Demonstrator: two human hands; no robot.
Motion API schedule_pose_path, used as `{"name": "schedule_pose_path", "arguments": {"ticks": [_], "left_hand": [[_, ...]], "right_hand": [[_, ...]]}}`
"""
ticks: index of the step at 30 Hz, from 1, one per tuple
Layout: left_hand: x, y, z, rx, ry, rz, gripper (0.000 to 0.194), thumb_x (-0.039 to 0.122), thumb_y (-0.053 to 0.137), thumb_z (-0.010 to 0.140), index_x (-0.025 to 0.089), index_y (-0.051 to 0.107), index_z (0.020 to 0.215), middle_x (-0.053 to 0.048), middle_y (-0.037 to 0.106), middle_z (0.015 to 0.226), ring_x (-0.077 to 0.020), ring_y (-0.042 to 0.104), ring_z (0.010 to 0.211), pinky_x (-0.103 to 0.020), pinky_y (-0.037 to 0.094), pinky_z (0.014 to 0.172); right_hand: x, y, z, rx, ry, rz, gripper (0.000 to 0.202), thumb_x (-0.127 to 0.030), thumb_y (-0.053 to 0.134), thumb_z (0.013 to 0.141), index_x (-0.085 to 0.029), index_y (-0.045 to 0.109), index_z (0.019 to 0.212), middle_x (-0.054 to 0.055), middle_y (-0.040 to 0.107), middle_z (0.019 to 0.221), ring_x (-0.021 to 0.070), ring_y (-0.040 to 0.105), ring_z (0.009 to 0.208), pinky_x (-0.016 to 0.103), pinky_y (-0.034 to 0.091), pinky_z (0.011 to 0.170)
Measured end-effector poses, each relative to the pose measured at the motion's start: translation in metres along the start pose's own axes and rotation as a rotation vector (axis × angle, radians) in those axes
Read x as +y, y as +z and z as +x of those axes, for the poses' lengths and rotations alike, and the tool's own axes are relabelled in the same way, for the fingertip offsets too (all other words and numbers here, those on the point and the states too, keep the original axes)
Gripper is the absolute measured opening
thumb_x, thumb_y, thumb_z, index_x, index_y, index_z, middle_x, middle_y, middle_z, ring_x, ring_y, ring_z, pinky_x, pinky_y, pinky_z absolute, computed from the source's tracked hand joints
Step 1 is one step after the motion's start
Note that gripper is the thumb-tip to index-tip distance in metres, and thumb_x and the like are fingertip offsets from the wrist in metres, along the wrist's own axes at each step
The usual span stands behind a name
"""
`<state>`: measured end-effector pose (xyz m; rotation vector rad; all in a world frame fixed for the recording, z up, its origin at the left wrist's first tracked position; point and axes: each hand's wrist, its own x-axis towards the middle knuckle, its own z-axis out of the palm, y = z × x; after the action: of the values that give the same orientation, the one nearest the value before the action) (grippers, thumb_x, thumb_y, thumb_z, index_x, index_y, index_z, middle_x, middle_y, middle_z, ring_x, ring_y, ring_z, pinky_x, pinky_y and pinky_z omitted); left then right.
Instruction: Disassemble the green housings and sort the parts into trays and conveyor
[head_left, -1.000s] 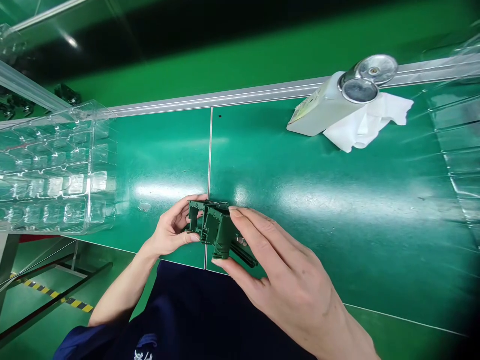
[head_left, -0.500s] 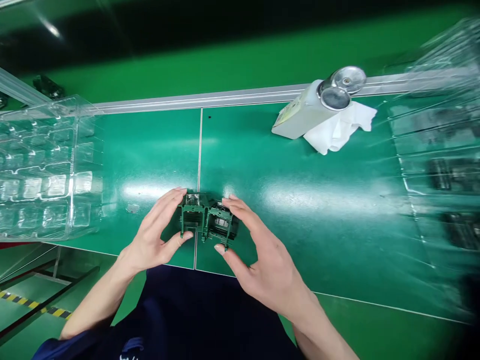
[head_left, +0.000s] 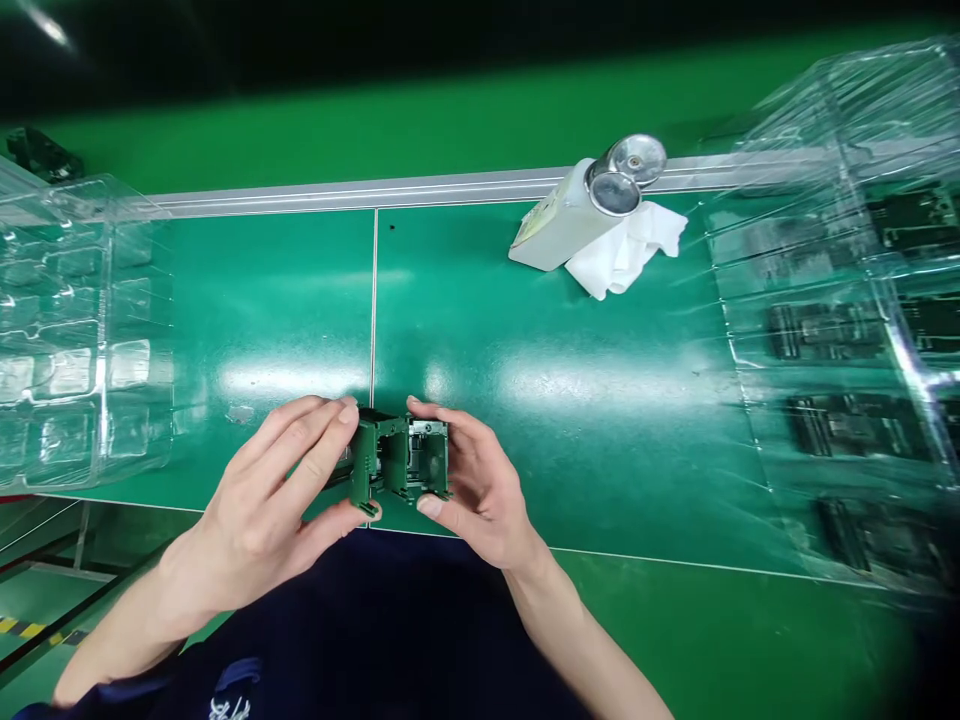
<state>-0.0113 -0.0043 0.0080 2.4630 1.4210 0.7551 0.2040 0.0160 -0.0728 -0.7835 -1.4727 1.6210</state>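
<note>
Near the front edge of the green tabletop, my left hand (head_left: 274, 490) grips a dark green box-like board assembly (head_left: 365, 460), fingers over its far side and thumb at its near edge. Right beside it is a second green box-like board assembly (head_left: 436, 455), with metal showing inside its open frame. My right hand (head_left: 484, 490) holds that one between thumb and fingers at its right side. The two pieces stand upright and look to be touching; whether they are joined I cannot tell. Both palms are partly hidden.
Stacked clear plastic trays (head_left: 101, 340) stand at the left. More clear trays (head_left: 739, 355) at the right hold several dark parts (head_left: 832, 425). Toward the back are a white bottle with a metal top (head_left: 559, 220) and a white cloth (head_left: 622, 255), near a metal rail (head_left: 300, 198).
Both green assemblies have turned so their side walls show more. My left hand has rolled over its piece, and my right hand has moved left. The whole view has shifted slightly.
</note>
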Motion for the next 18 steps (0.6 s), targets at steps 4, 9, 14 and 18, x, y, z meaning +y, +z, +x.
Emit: {"name": "schedule_pose_path", "arguments": {"ticks": [4,9,14,18], "left_hand": [[-0.004,0.008,-0.006,0.043,-0.088,-0.126,0.075,0.026,0.072,0.082,0.022,0.035,0.147,-0.013,0.062,0.127,-0.0301,0.058,0.12,-0.047,0.055,0.098],[-0.01,0.021,-0.023,0.078,-0.244,-0.387,0.072,0.018,0.072,0.08,0.024,0.04,0.143,-0.014,0.054,0.137,-0.0294,0.049,0.132,-0.048,0.048,0.109],[-0.012,0.027,-0.03,0.124,-0.265,-0.473,0.073,0.017,0.074,0.078,0.025,0.041,0.142,-0.015,0.054,0.137,-0.031,0.046,0.135,-0.052,0.045,0.11],[-0.011,0.028,-0.029,0.127,-0.283,-0.515,0.072,0.017,0.074,0.078,0.025,0.041,0.141,-0.016,0.054,0.137,-0.0306,0.047,0.134,-0.051,0.045,0.11]], "right_hand": [[-0.007,0.0,-0.001,0.031,-0.032,-0.127,0.056,-0.026,0.059,0.089,-0.027,0.035,0.139,0.013,0.047,0.145,0.0242,0.04,0.139,0.049,0.043,0.11],[-0.017,0.001,-0.001,0.043,-0.094,-0.332,0.065,-0.015,0.06,0.085,-0.028,0.034,0.143,0.01,0.05,0.143,0.0241,0.042,0.138,0.051,0.04,0.114],[-0.028,0.003,-0.001,0.026,-0.12,-0.411,0.067,-0.012,0.059,0.085,-0.029,0.033,0.144,0.008,0.05,0.144,0.0243,0.043,0.138,0.051,0.043,0.112],[-0.038,0.003,-0.001,0.031,-0.082,-0.475,0.066,-0.013,0.059,0.085,-0.028,0.034,0.145,0.008,0.051,0.143,0.0264,0.046,0.135,0.052,0.046,0.109]]}}
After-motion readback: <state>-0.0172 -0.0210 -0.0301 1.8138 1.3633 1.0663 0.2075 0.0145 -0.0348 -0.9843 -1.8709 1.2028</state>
